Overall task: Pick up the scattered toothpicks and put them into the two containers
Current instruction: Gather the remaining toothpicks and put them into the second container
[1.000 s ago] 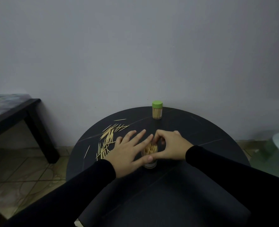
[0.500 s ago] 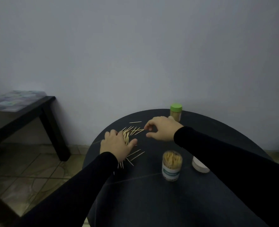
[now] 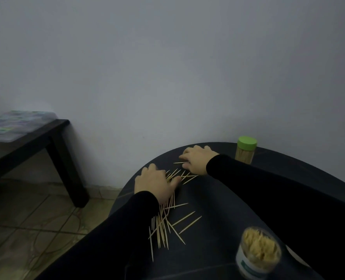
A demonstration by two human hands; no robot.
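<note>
Two hands work at the far-left part of a round dark table (image 3: 238,229). Left hand (image 3: 154,184) lies palm-down on the pile of scattered toothpicks (image 3: 165,223), fingers curled down over the sticks w/ thumb out to the right; can't tell if it actually grips any. Right hand (image 3: 196,159) sits just beyond, fingers bent toward the tabletop, fingertips by a single toothpick (image 3: 180,162) lying flat; pinch or mere touch, can't tell. More sticks fan out btwn the two hands and trail toward the near side, beside the left sleeve (image 3: 107,239). Open container (image 3: 258,253), packed w/ toothpicks, stands at near right, label blurred. Green-lidded container (image 3: 246,152) stands upright at the far edge, just right of the right wrist. Off to the left, a dark side table (image 3: 36,138) w/ a flat pale item on top, blurred; tiled floor (image 3: 26,229) below.
</note>
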